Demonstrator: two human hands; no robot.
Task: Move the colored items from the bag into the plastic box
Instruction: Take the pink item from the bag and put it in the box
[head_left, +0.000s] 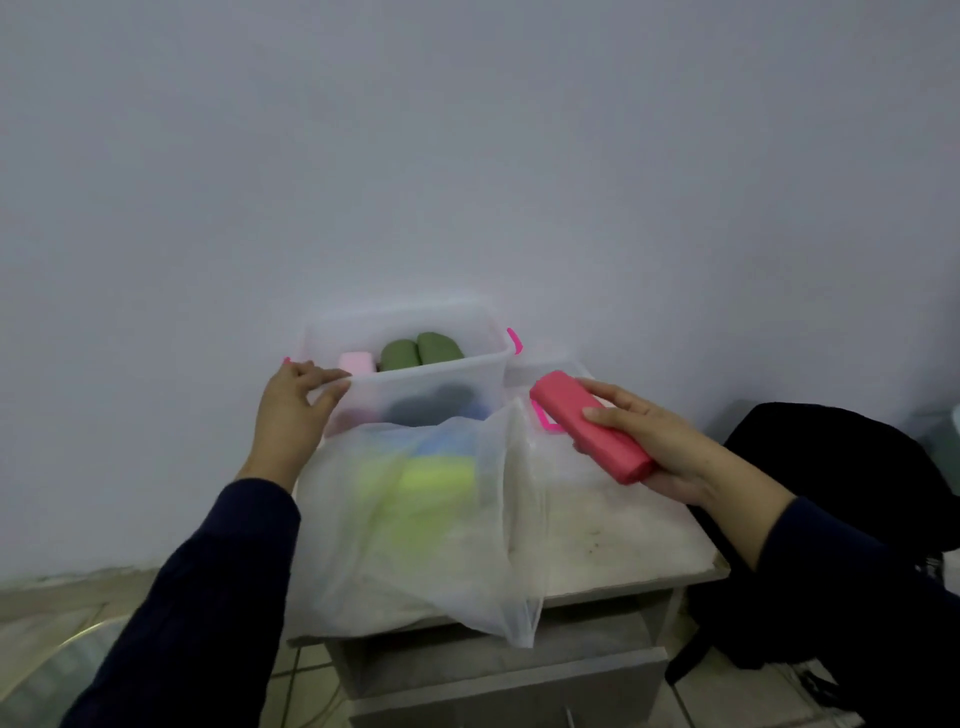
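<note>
Pink block (592, 427) gripped in the right hand (657, 441), just right of the clear plastic box (415, 384); the left hand (293, 410) pinches the box's near rim behind the translucent bag (415, 525) on the table (623, 525)

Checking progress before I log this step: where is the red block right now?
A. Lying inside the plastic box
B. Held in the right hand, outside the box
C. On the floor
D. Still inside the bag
B: the right hand holds the red block to the right of the plastic box, above the table, while the left hand holds the box rim.
</note>
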